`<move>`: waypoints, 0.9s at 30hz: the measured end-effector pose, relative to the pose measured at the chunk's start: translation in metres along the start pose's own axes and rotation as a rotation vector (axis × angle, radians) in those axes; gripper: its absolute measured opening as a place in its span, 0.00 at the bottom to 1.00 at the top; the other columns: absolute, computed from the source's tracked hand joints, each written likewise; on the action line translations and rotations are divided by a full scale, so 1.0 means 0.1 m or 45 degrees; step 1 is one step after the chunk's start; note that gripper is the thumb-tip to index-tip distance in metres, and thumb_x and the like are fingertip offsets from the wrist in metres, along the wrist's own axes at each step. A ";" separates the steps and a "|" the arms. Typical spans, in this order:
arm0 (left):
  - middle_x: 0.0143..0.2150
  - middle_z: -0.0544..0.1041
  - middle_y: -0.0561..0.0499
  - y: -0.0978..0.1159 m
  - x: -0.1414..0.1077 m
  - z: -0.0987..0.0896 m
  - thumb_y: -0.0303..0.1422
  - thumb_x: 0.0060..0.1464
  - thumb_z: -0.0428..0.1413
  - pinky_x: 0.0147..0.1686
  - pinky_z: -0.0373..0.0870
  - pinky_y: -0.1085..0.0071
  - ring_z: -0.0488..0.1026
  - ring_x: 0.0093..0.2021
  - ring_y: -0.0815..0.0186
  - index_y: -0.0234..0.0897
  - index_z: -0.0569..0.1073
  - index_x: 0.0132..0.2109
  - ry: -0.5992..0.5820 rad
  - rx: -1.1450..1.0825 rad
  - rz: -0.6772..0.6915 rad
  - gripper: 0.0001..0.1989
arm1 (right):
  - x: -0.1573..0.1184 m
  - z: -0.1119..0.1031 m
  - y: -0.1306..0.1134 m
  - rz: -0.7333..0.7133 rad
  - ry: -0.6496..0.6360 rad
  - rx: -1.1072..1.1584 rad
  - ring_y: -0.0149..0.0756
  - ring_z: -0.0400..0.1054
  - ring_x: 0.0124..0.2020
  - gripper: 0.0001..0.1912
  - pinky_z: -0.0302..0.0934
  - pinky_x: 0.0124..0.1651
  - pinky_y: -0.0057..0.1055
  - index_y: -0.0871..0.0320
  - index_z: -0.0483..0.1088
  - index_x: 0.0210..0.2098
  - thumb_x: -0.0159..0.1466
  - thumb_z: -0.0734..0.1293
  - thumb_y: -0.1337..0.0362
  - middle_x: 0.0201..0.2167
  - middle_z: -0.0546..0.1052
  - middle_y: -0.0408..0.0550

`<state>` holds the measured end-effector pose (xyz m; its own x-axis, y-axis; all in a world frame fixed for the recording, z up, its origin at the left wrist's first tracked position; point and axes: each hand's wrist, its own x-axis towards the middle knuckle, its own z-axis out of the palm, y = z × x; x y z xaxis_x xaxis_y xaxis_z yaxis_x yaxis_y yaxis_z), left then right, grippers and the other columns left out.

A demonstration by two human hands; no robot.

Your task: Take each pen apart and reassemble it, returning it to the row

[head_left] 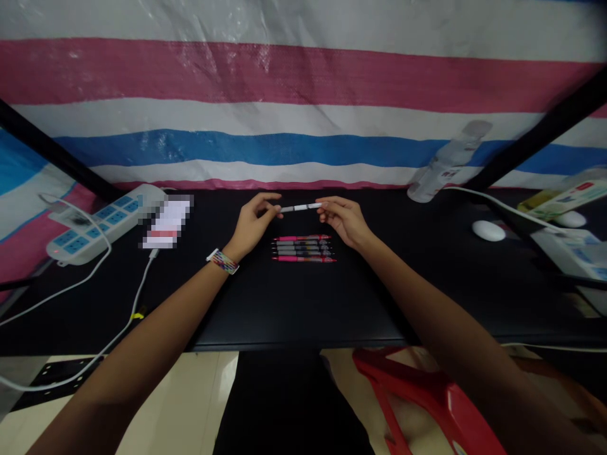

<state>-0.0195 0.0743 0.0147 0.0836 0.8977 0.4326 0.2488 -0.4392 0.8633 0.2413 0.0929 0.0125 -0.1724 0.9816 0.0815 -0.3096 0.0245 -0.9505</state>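
Observation:
A slim white and grey pen (pixel 301 207) is held nearly level above the black table (pixel 303 303), one end in each hand. My left hand (pixel 257 222) pinches its grey end between thumb and finger, and a patterned band circles that wrist. The white end is pinched by the fingertips of my right hand (pixel 344 220). Just below the hands, several pens lie side by side in a stack of rows; a pink one (pixel 303 258) is nearest me, another pink one (pixel 302 238) is farthest, and grey and black ones (pixel 302 248) lie between.
At the left are a power strip (pixel 107 224), a pixelated phone (pixel 168 221) and white cables. On the right stand a clear bottle (pixel 443 167), a white mouse (pixel 488 230), another power strip (pixel 576 253) and a tilted package (pixel 569 199). A red stool (pixel 427 385) is below the table's edge.

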 end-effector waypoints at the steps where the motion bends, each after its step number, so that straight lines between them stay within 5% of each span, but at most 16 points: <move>1: 0.41 0.86 0.48 -0.01 0.00 0.00 0.35 0.64 0.67 0.53 0.78 0.60 0.84 0.46 0.59 0.41 0.80 0.59 0.011 0.004 0.032 0.18 | 0.00 0.00 0.00 0.000 0.002 0.005 0.36 0.72 0.35 0.10 0.70 0.41 0.38 0.55 0.86 0.38 0.59 0.83 0.59 0.31 0.79 0.47; 3: 0.48 0.87 0.47 -0.01 0.00 0.00 0.33 0.58 0.71 0.59 0.75 0.59 0.83 0.53 0.58 0.41 0.78 0.61 0.042 0.025 0.090 0.25 | 0.00 0.00 0.00 -0.001 0.000 0.019 0.36 0.72 0.35 0.10 0.70 0.41 0.38 0.55 0.86 0.38 0.59 0.83 0.60 0.31 0.80 0.47; 6: 0.46 0.87 0.47 -0.02 0.00 0.00 0.39 0.63 0.68 0.58 0.75 0.58 0.83 0.51 0.57 0.41 0.81 0.58 0.065 0.038 0.035 0.18 | 0.00 0.00 0.00 -0.005 -0.009 0.037 0.35 0.72 0.35 0.09 0.70 0.41 0.37 0.55 0.86 0.38 0.59 0.82 0.61 0.32 0.80 0.48; 9: 0.37 0.87 0.47 -0.03 0.00 -0.01 0.48 0.73 0.58 0.54 0.76 0.56 0.83 0.45 0.56 0.42 0.86 0.43 0.040 0.100 -0.065 0.18 | 0.00 0.00 0.01 -0.006 -0.003 0.030 0.36 0.72 0.35 0.09 0.71 0.41 0.38 0.54 0.86 0.38 0.59 0.82 0.60 0.32 0.80 0.48; 12: 0.35 0.87 0.47 -0.02 0.00 -0.01 0.49 0.72 0.59 0.54 0.76 0.56 0.82 0.43 0.55 0.42 0.83 0.30 0.008 0.180 -0.044 0.23 | 0.00 -0.01 0.01 -0.006 -0.007 0.024 0.36 0.72 0.35 0.09 0.71 0.41 0.38 0.54 0.87 0.38 0.58 0.82 0.60 0.32 0.81 0.48; 17: 0.40 0.87 0.49 0.04 0.00 0.01 0.34 0.60 0.69 0.50 0.77 0.59 0.81 0.42 0.59 0.42 0.85 0.41 0.030 0.109 0.002 0.03 | 0.00 -0.01 0.00 0.012 -0.002 -0.009 0.37 0.72 0.35 0.08 0.72 0.42 0.39 0.54 0.86 0.37 0.60 0.82 0.60 0.32 0.80 0.48; 21: 0.42 0.87 0.49 0.07 0.00 0.02 0.31 0.57 0.69 0.52 0.77 0.59 0.81 0.44 0.59 0.42 0.84 0.42 0.030 0.094 0.049 0.06 | 0.00 0.00 0.00 0.019 -0.002 0.006 0.36 0.72 0.35 0.06 0.72 0.42 0.39 0.54 0.86 0.37 0.60 0.81 0.61 0.32 0.80 0.48; 27: 0.36 0.86 0.48 0.01 -0.01 0.02 0.42 0.65 0.66 0.45 0.78 0.61 0.82 0.39 0.59 0.41 0.86 0.44 0.003 0.018 -0.069 0.11 | 0.00 0.00 0.00 0.010 0.001 0.025 0.36 0.73 0.35 0.07 0.71 0.42 0.38 0.54 0.87 0.38 0.60 0.81 0.61 0.32 0.80 0.48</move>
<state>-0.0174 0.0730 0.0146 0.0675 0.9199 0.3862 0.2667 -0.3896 0.8815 0.2417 0.0927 0.0124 -0.1741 0.9820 0.0739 -0.3267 0.0132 -0.9450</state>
